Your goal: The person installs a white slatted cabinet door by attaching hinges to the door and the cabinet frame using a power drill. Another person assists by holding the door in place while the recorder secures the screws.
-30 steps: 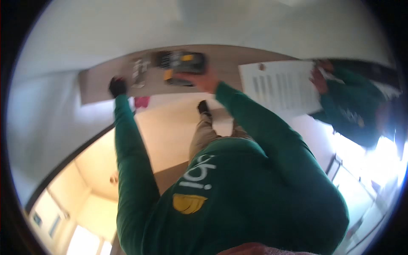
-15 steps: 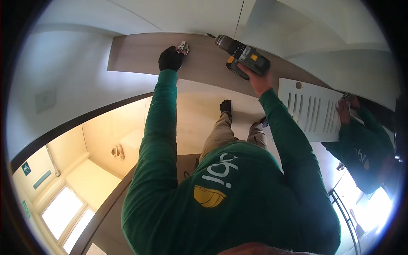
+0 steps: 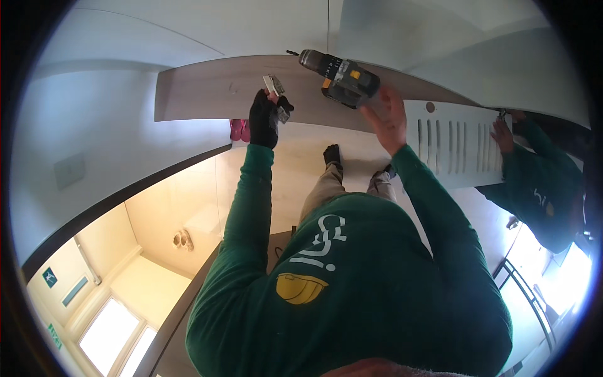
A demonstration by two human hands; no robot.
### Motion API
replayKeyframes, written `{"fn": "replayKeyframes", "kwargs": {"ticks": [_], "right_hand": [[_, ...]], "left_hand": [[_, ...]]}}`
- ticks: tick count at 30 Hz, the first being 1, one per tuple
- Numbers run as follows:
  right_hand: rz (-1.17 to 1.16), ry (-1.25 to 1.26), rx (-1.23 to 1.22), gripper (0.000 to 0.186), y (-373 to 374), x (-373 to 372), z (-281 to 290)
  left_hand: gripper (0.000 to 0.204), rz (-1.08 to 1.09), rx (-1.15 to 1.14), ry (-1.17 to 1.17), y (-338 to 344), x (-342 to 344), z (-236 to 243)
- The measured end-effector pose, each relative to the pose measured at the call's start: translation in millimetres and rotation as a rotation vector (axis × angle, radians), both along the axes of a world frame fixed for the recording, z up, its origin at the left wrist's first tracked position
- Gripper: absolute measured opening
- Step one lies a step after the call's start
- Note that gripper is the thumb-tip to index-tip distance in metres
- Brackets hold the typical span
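My left hand [image 3: 264, 119], in a black glove, is closed around a small metal piece that looks like a cabinet hinge [image 3: 274, 86]; its metal parts stick out past my fingers. It is held over the near edge of a long brown board [image 3: 201, 88]. A grey and black cordless drill [image 3: 349, 83] lies on this board, its bit pointing left. My bare right hand [image 3: 391, 119] is beside the back end of the drill, fingers apart and slightly blurred. Nothing shows in its grasp.
At right, a white slotted panel [image 3: 449, 141] adjoins the board. Another person's hand [image 3: 502, 135], in a green sleeve, rests at its far end. Pale cabinet panels [image 3: 264, 28] rise behind the board. Pink shoes [image 3: 239, 129] and beige clogs [image 3: 183, 240] sit on the floor.
My left hand has drawn back toward me from the board with the hinge. My right hand has let go of the drill and moved off it.
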State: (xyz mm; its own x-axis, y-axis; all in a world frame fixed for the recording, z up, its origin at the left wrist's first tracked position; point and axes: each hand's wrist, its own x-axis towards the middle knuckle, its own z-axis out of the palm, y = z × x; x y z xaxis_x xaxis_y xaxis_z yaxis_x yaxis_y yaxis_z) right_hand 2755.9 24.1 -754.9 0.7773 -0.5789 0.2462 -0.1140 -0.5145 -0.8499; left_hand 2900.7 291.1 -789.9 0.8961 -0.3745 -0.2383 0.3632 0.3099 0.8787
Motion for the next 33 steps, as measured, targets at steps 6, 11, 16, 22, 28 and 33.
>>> {"fn": "replayKeyframes", "kwargs": {"ticks": [6, 11, 16, 22, 28, 33], "right_hand": [[0.464, 0.346, 0.388, 0.032, 9.3, -52.5, 17.9], [0.451, 0.249, 0.451, 0.029, 44.0, -13.7, 40.6], [0.373, 0.209, 0.901, 0.028, 70.9, 28.0, 18.7], [0.211, 0.214, 1.34, 0.021, 93.5, 72.0, -19.5], [0.291, 0.305, 1.409, 0.021, 100.6, 102.0, -28.4], [0.183, 0.405, 1.366, 0.022, 109.8, 113.5, -35.2]], "left_hand": [[0.033, -0.016, -0.376, 0.285, -16.0, -64.8, 22.4], [0.029, -0.048, -0.133, 0.101, -34.9, -91.5, 28.0], [0.016, 0.038, 0.321, -0.208, -46.6, -85.1, 29.7], [0.018, 0.104, 0.49, -0.34, -35.8, -47.4, 8.2], [0.017, 0.041, 0.448, -0.233, -12.9, -20.5, 5.4], [0.023, 0.091, 0.765, -0.468, -6.4, -8.3, -13.9]]}}
